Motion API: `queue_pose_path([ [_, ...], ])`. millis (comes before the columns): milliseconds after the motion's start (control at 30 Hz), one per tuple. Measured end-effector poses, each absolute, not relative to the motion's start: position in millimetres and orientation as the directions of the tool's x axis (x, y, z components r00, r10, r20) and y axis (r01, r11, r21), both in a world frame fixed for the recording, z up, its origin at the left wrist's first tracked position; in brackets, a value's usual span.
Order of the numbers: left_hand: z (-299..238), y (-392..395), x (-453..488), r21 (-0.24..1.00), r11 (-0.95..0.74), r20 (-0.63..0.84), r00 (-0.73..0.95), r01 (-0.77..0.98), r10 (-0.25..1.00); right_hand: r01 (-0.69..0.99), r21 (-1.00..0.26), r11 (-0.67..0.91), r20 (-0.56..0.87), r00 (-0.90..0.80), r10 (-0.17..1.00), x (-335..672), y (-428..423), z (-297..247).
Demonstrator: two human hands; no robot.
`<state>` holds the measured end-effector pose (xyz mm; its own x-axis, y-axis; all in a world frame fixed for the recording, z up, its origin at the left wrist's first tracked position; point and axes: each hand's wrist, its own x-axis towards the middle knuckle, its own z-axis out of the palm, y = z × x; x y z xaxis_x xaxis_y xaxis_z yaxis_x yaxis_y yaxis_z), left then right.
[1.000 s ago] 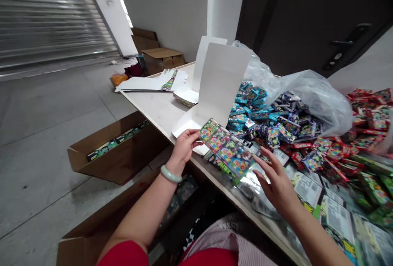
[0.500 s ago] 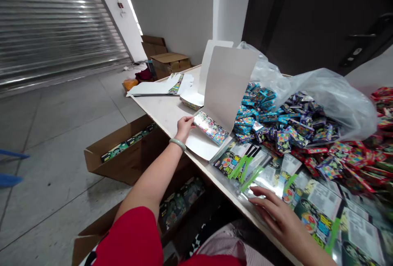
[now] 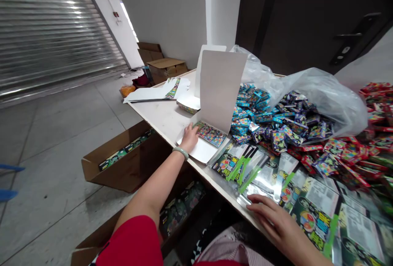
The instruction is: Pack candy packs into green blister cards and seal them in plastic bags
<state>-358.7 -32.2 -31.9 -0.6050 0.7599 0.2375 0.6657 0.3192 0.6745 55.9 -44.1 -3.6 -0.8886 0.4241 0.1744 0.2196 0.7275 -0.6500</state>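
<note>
A flat, colourful printed pack [image 3: 211, 133] lies in the opened white cardboard box [image 3: 205, 151], whose tall lid [image 3: 221, 87] stands up behind it. My left hand [image 3: 189, 139] reaches over the box's near left side, its fingertips touching the pack's left end without visibly gripping it. My right hand [image 3: 272, 219] hovers at or rests on the table's front edge, fingers apart and holding nothing. Beside it are clear printed bags [image 3: 311, 217] with green strips, overlapping one another. Its palm is hidden from view.
Blue [image 3: 242, 124], purple [image 3: 302, 120] and red wrapped packets [image 3: 340, 149] are heaped behind the bags, partly under clear plastic sheeting [image 3: 331, 94]. Another opened box [image 3: 187, 104] and flat card blanks [image 3: 150, 94] lie farther left. Cartons [image 3: 118, 155] of dark packs stand below the table edge.
The pack has gone from tilted in my left hand's pinch to lying flat in the box. My left fingers have loosened at its end. My right hand has barely moved.
</note>
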Motion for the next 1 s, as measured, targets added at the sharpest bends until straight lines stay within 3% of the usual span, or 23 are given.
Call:
queue_pose_path([
  [300,-33,-32,-349,0.411,0.284,0.158,-0.374,0.867,0.914,0.26,-0.693,0.672,0.089,-0.894,0.439,66,-55,-4],
  [567,-9,-30,-344,0.398,0.121,0.157,-0.198,0.909,0.968,0.247,-0.715,0.654,0.202,-0.822,0.532,98,-64,13],
  [700,14,-36,-300,0.447,0.012,0.267,-0.146,0.895,0.953,0.581,-0.582,0.569,0.137,-0.62,0.773,144,-26,17],
  [767,21,-43,-248,0.533,-0.162,0.333,-0.029,0.831,0.943,0.724,-0.503,0.473,0.122,-0.482,0.868,161,4,18],
  [900,16,-56,-122,0.498,-0.485,0.269,0.404,0.718,0.874,0.81,-0.388,0.439,0.055,-0.456,0.888,158,55,16],
  [1000,1,-54,-59,0.427,-0.405,0.081,0.412,0.809,0.908,0.841,-0.296,0.453,-0.025,-0.481,0.877,141,67,11],
])
